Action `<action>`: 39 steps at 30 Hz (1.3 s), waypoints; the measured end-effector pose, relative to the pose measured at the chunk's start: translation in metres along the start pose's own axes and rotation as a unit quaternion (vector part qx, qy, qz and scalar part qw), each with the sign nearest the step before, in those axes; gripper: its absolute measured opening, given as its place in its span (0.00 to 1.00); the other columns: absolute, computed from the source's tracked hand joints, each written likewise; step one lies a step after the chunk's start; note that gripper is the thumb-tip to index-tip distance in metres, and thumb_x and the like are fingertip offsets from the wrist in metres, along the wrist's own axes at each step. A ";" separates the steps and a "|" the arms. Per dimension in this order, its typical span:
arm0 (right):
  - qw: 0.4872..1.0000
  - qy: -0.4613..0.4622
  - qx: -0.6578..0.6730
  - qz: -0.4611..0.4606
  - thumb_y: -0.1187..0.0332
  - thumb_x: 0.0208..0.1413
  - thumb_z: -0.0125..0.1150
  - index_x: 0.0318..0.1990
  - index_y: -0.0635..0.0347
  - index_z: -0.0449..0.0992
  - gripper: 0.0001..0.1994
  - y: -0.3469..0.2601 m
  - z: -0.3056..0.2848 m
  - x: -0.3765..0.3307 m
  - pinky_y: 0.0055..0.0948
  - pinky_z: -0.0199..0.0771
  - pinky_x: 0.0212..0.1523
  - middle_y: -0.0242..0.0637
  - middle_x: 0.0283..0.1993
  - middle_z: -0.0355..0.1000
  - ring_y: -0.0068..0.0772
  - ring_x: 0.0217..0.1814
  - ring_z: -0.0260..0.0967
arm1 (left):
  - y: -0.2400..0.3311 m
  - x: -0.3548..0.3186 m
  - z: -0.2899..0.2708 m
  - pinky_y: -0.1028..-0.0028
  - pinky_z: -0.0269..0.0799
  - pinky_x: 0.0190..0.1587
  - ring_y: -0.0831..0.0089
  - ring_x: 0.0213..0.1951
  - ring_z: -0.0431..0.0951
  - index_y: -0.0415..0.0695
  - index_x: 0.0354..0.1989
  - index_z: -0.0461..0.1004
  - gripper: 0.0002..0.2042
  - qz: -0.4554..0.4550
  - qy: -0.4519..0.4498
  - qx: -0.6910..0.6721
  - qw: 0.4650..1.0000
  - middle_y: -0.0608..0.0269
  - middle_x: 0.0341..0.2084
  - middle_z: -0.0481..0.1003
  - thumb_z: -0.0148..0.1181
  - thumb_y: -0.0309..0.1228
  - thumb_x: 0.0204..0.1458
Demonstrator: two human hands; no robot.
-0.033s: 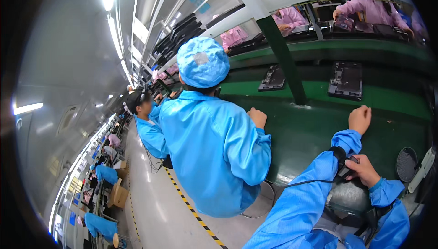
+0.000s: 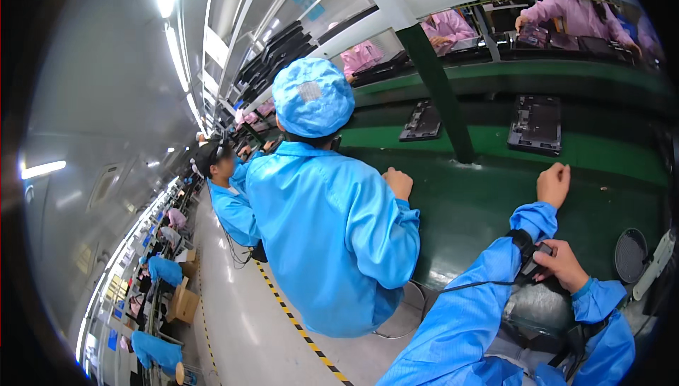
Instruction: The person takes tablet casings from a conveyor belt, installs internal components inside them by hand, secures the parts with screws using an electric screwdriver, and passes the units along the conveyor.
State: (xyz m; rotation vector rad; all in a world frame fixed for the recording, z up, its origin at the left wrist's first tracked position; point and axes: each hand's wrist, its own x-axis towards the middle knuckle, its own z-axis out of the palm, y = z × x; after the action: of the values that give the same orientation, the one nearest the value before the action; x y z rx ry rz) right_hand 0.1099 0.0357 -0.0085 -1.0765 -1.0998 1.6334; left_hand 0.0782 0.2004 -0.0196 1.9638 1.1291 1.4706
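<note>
Dark green workbench [image 2: 488, 205] filling the right side here, with a brighter green strip [image 2: 601, 163] running along its far part. One opened laptop base [image 2: 535, 124] is lying there on the right, another [image 2: 422, 121] farther left, a green post [image 2: 435, 92] standing between them. A co-worker in blue [image 2: 325, 237] is sitting at the bench, left of the wearer; people in pink [image 2: 573, 18] are working beyond. Yellow-and-black tape [image 2: 293, 322] is edging the grey floor at left.

Now the hands: the left hand [image 2: 554, 184] is extending over the bench, fingers bending loosely, their inner side hiding, so I cannot tell whether they're holding anything. Nearer, the right hand [image 2: 564, 266] is closing thumb and fingers on a small black device [image 2: 535, 262], which is sitting at the left wrist beside its black strap [image 2: 522, 239], a black cable [image 2: 481, 284] trailing left.
</note>
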 end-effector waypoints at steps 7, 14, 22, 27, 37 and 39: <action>0.998 0.000 -0.055 -0.040 0.76 0.51 0.61 0.48 0.73 0.66 0.17 0.010 -0.001 0.010 0.21 0.75 0.25 0.39 0.28 0.73 0.25 0.25 0.73 | -0.042 -0.014 -0.015 0.79 0.60 0.20 0.84 0.16 0.67 0.37 0.22 0.73 0.14 -0.119 -0.014 -0.165 0.979 0.68 0.11 0.69 0.56 0.35 0.55; 0.986 0.076 -0.113 -0.091 0.67 0.59 0.53 0.38 0.68 0.73 0.11 0.008 -0.009 0.017 0.16 0.70 0.21 0.35 0.23 0.72 0.20 0.20 0.70 | -0.027 -0.009 -0.025 0.71 0.62 0.21 0.71 0.15 0.68 0.37 0.22 0.72 0.12 -0.083 0.003 -0.116 0.990 0.57 0.11 0.69 0.57 0.33 0.52; 0.966 0.162 -0.178 -0.090 0.68 0.57 0.55 0.34 0.66 0.73 0.09 0.007 -0.039 0.024 0.14 0.65 0.19 0.33 0.21 0.71 0.16 0.18 0.65 | -0.021 -0.019 -0.024 0.69 0.62 0.21 0.68 0.15 0.69 0.37 0.22 0.71 0.12 -0.073 -0.007 -0.129 0.989 0.56 0.11 0.69 0.57 0.33 0.52; 0.936 0.145 -0.285 -0.148 0.74 0.53 0.57 0.29 0.70 0.75 0.06 0.004 -0.025 0.019 0.18 0.67 0.21 0.35 0.18 0.72 0.18 0.19 0.68 | -0.019 -0.024 -0.028 0.69 0.63 0.21 0.68 0.15 0.69 0.37 0.22 0.71 0.13 -0.067 -0.012 -0.119 0.991 0.56 0.12 0.69 0.57 0.34 0.52; 0.917 0.155 -0.327 -0.169 0.77 0.48 0.59 0.29 0.70 0.76 0.04 0.001 -0.027 0.017 0.18 0.65 0.22 0.37 0.21 0.72 0.19 0.20 0.67 | -0.015 -0.025 -0.027 0.71 0.64 0.21 0.69 0.15 0.70 0.37 0.23 0.72 0.12 -0.067 -0.034 -0.107 0.991 0.56 0.12 0.70 0.57 0.33 0.52; 0.902 0.159 -0.351 -0.193 0.79 0.46 0.59 0.29 0.70 0.76 0.03 0.005 -0.028 0.021 0.18 0.63 0.22 0.36 0.23 0.72 0.18 0.21 0.66 | -0.020 -0.020 -0.028 0.71 0.64 0.22 0.68 0.16 0.71 0.37 0.23 0.73 0.12 -0.058 -0.050 -0.098 0.992 0.56 0.12 0.70 0.57 0.34 0.52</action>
State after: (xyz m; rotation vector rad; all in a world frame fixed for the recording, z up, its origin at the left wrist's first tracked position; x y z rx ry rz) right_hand 0.1307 0.0604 -0.0235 -1.3960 -1.6004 0.7068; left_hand 0.0433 0.1926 -0.0365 1.7861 0.9979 1.3536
